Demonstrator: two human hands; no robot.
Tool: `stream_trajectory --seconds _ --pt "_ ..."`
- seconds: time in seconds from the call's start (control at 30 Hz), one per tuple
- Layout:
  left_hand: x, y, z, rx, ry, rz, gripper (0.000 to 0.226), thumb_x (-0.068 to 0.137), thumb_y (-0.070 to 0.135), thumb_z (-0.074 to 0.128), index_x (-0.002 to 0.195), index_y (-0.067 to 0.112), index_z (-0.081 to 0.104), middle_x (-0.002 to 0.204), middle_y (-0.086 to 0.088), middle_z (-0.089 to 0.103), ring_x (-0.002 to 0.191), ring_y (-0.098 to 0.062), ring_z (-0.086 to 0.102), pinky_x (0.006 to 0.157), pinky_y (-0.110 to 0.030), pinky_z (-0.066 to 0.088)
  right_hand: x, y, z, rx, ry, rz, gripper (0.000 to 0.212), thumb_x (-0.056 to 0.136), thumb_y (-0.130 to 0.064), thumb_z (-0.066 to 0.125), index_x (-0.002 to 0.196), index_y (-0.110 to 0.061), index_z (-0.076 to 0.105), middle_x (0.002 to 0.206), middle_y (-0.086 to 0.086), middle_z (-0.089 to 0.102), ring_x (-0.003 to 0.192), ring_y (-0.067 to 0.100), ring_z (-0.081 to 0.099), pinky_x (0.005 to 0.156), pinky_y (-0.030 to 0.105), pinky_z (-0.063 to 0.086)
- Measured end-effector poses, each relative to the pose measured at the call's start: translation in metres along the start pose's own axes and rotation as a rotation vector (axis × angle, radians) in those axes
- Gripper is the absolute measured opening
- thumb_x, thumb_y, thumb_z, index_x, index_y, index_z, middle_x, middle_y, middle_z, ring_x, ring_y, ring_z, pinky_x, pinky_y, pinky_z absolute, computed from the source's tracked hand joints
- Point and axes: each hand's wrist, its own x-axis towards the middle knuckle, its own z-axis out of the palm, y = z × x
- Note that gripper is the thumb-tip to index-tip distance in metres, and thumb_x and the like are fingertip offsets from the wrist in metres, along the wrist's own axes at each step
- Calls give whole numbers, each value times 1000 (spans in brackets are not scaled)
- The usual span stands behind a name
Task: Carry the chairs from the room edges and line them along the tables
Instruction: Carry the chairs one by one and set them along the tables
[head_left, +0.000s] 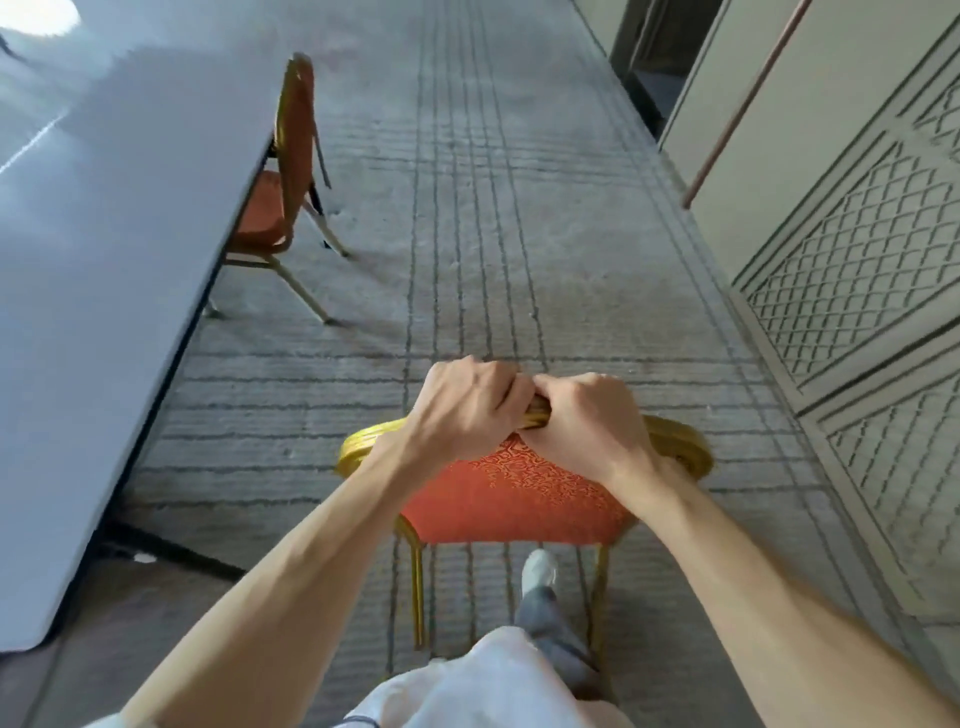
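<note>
A chair (498, 493) with a gold metal frame and patterned orange-red padding hangs in front of me over the carpet. My left hand (462, 405) and my right hand (587, 421) grip the top of its gold backrest frame side by side, fingers curled round the rail. Its gold legs point down toward my feet. A long white table (104, 260) runs along the left. A second matching chair (283, 187) stands at the table's right edge, its seat tucked partly under the tabletop.
Grey carpet (493, 208) with dark stripes stretches ahead as a wide aisle. A pale panelled wall (857, 260) with lattice pattern lines the right side, with a dark doorway (649, 67) further on. My shoe (540, 569) and trouser leg show under the carried chair.
</note>
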Motion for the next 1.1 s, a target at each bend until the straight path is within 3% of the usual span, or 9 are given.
stream_trajectory --seconds 0.2,0.33,0.47,0.57,0.67,0.8,0.93,1.1 --pt "56 -3 42 15 72 -208 50 88 51 17 60 17 40 69 -10 64 69 -36 60 55 -35 37 59 84 37 101 58 -263 21 77 -30 65 61 -20 56 53 -2 60 49 25 61 44 31 46" --pt "111 -16 79 85 96 -391 52 89 50 19 57 14 38 63 -7 60 62 -31 57 54 -32 28 116 143 68 157 -57 -390 23 80 -38 60 64 -23 55 55 -3 63 51 21 63 46 29 46" --pt "154 -20 112 135 54 -622 54 86 53 15 56 14 36 64 -7 60 65 -29 58 57 -35 39 159 188 95 226 -258 -445 22 79 -42 67 69 -23 60 63 -2 68 59 24 67 53 29 48" --pt "175 -23 120 150 63 -762 54 90 49 20 58 12 41 60 -3 54 64 -25 55 59 -34 37 188 206 107 281 -274 -566 21 81 -39 66 71 -22 63 62 -3 67 58 22 66 53 28 46" --pt "201 -33 114 142 93 -846 52 99 39 34 55 10 38 54 -1 44 61 -24 50 61 -35 36 219 216 116 363 -266 -599 22 83 -38 66 70 -21 61 59 -3 65 54 21 64 48 28 45" --pt "225 -64 97 132 165 -954 51 97 42 33 61 9 45 58 -2 52 62 -21 51 62 -36 40 269 206 128 348 -248 -638 27 82 -43 63 68 -20 59 55 -2 62 51 24 62 48 26 34" --pt "228 -89 76 85 130 -942 49 104 47 31 63 23 47 64 1 59 67 -19 55 66 -36 40 307 190 131 399 -329 -650 26 86 -46 61 78 -21 66 67 2 70 66 29 67 59 32 45" --pt "262 -133 66 137 198 -965 52 103 43 32 56 25 43 58 1 54 65 -18 51 66 -36 36 368 180 143 413 -485 -632 33 85 -47 61 64 -24 47 63 -2 63 64 27 61 61 31 43"
